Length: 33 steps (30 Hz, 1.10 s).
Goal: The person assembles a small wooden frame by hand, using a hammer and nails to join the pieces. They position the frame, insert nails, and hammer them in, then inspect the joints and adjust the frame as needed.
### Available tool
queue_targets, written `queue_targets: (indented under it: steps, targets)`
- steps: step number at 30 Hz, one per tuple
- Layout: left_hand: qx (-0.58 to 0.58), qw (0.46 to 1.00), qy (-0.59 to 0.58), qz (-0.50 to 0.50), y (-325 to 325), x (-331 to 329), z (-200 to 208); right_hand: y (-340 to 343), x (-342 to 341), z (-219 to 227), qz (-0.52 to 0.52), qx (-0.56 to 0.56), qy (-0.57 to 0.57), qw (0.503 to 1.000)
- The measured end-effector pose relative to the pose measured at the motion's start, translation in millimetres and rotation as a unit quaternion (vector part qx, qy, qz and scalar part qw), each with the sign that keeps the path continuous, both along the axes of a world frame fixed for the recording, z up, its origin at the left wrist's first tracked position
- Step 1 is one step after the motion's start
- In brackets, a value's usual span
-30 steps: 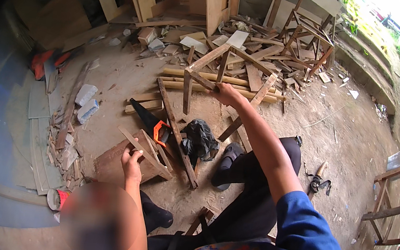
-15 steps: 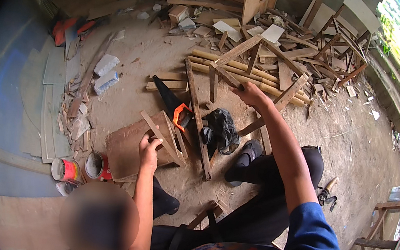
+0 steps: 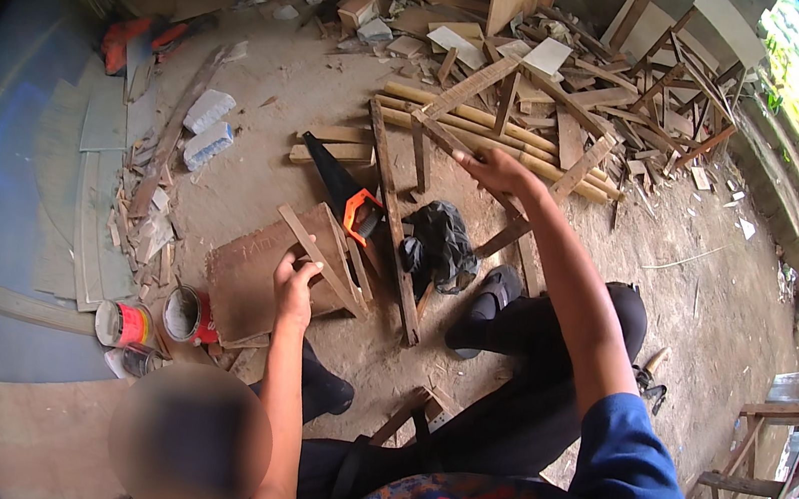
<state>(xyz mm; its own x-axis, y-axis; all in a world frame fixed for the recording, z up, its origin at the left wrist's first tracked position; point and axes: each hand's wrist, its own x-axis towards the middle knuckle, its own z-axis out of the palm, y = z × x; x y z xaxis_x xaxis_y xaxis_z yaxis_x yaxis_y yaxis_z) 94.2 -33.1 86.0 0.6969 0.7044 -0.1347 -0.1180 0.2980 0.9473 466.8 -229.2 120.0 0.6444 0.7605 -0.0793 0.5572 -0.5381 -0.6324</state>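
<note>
- Gripping a rail in the head view, the right hand (image 3: 496,169) curls its fingers round the wooden frame (image 3: 474,88), before the wood scraps (image 3: 596,96).
- The left hand (image 3: 294,286) pinches a thin strip (image 3: 335,281) between thumb and fingers, over a brown board (image 3: 246,265).
- Since a second ago, both holds stay alike while the view shifts; strip and frame remain apart, suggesting a steady pause.

Open floor (image 3: 724,313) at right; between hands (image 3: 295,286) — saw (image 3: 334,173), wooden bar (image 3: 391,204), black bag (image 3: 443,240)
</note>
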Motion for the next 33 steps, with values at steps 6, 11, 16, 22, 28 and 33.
queue_targets:
  steps: [6, 11, 16, 22, 28, 33]
  targets:
    - [-0.001, 1.0, 0.004, 0.008, -0.4, 2.7, 0.3, -45.8, 40.1, 18.3, -0.166, 0.057, -0.128, 0.976]
    - [-0.022, 1.0, 0.002, 0.016, 1.5, 1.0, 2.6, -91.2, 27.8, -3.5, -0.553, 0.28, -0.188, 0.762]
    - [-0.003, 0.997, 0.035, 0.067, 10.3, 9.2, 4.0, -128.6, 18.8, -77.7, -0.488, 0.437, 0.35, 0.669]
    - [-0.04, 0.984, 0.073, 0.155, 57.7, -18.3, -18.3, -84.2, 6.8, -56.6, -0.358, 0.568, 0.426, 0.606]
    - [-0.082, 0.97, 0.078, 0.215, 88.7, -50.0, -33.5, -24.7, 19.1, 16.5, -0.269, 0.584, 0.403, 0.651]
    - [-0.064, 0.969, 0.077, 0.227, 81.8, -58.2, -17.0, 12.8, 12.5, 89.2, -0.239, 0.422, 0.276, 0.83]
